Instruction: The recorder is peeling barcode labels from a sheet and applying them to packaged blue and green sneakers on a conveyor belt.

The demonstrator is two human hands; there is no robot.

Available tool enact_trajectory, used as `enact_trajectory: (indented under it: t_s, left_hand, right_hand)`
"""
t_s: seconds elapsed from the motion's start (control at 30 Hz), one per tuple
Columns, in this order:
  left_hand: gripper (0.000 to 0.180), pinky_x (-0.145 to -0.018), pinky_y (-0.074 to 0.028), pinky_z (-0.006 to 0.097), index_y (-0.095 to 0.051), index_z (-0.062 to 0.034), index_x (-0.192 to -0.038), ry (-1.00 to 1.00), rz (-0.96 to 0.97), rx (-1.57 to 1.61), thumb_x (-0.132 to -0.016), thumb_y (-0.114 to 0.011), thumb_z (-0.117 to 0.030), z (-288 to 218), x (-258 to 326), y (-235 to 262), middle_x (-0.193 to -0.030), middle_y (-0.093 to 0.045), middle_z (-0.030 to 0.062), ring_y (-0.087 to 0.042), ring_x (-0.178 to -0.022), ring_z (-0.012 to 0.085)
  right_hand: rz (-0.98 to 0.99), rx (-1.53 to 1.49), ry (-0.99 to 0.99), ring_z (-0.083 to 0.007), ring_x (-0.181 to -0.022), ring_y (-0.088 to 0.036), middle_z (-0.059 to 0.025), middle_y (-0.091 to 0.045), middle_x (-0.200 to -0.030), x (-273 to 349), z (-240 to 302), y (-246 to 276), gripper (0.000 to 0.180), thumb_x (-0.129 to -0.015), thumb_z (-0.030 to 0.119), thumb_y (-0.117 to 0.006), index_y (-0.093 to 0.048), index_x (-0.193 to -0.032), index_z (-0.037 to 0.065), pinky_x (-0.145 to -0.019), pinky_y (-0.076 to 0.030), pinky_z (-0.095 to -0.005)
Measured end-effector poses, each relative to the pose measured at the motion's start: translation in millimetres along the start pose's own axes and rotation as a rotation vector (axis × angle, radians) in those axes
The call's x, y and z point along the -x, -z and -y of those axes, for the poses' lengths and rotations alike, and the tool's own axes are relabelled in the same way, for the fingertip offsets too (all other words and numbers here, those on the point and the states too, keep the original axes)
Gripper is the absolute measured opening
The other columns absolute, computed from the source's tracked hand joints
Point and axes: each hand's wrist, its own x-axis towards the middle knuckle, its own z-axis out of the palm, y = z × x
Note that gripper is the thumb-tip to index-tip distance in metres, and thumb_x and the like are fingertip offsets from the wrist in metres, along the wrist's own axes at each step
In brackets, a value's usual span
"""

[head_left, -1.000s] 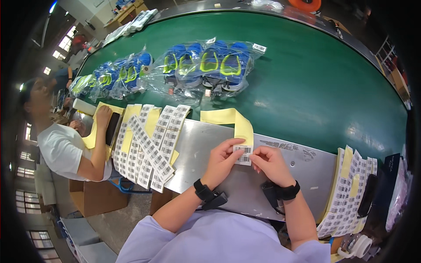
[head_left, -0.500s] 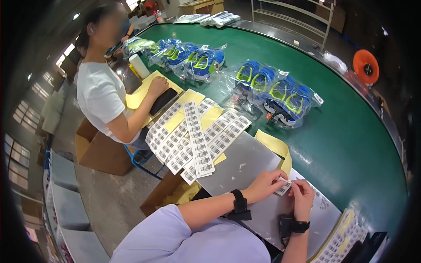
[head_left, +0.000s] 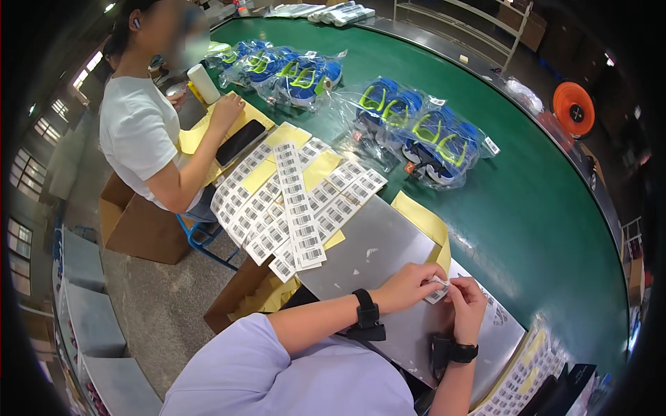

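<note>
My left hand [head_left: 406,287] pinches a small piece of white barcode labels [head_left: 436,295] over the grey metal board [head_left: 374,243]. Close on its right, my right hand [head_left: 470,304] has thumb and fingers closed at the piece's other edge; the fingertips partly cover it. Just beyond both hands, a curled yellow backing strip [head_left: 424,220] lies along the board's edge. A spread of barcode label sheets [head_left: 300,208] lies left of my hands, some loose strips on top. Another stack of label sheets [head_left: 524,371] sits at the lower right, beside my right forearm.
Blue shoes in clear bags [head_left: 423,132] stand on the green table [head_left: 541,243], with more bagged shoes [head_left: 291,73] farther left. A co-worker in a white shirt [head_left: 142,135] sits at the left near a black phone [head_left: 241,142]. Below the board is a cardboard box [head_left: 239,288].
The view has shifted, so everything sits a little farther left and higher. Both hands stay together at the small label piece; the co-worker's other hand now shows near the white roll.
</note>
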Motion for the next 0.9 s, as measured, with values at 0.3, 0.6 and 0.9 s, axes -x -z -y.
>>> enact_trajectory:
  t_s: [0.3, 0.6, 0.9]
  left_hand:
    - [0.018, -0.052, -0.037, 0.029, -0.065, -0.005, -0.104, -0.047, 0.022, -0.033, -0.088, -0.067, -0.012, 3, 0, -2, -0.059, -0.047, 0.0043, -0.044, -0.054, 0.0115]
    - [0.02, -0.055, -0.042, 0.03, -0.065, -0.0057, -0.108, -0.015, 0.009, -0.056, -0.09, -0.065, -0.016, -2, 1, -3, -0.064, -0.058, 0.0079, -0.051, -0.056, 0.0131]
    - [0.024, -0.058, -0.045, 0.03, -0.066, -0.0081, -0.115, 0.019, 0.059, -0.085, -0.092, -0.064, -0.016, -5, -2, -3, -0.067, -0.061, 0.0099, -0.056, -0.059, 0.0135]
  right_hand:
    - [0.074, -0.026, -0.025, -0.0093, -0.069, -0.057, -0.0039, -0.059, -0.088, -1, -4, 11, 0.002, -0.086, -0.005, -0.063, -0.065, -0.087, -0.005, -0.062, -0.047, -0.0207]
    - [-0.013, -0.076, -0.087, -0.0083, -0.071, -0.06, -0.0037, -0.065, -0.086, 1, -4, 6, 0.012, -0.088, -0.002, -0.064, -0.065, -0.099, -0.004, -0.064, -0.049, -0.0212]
    - [-0.075, -0.072, -0.103, -0.0086, -0.066, -0.06, -0.0035, -0.065, -0.08, 1, -8, 9, 0.011, -0.086, -0.001, -0.066, -0.068, -0.097, -0.005, -0.061, -0.049, -0.0212]
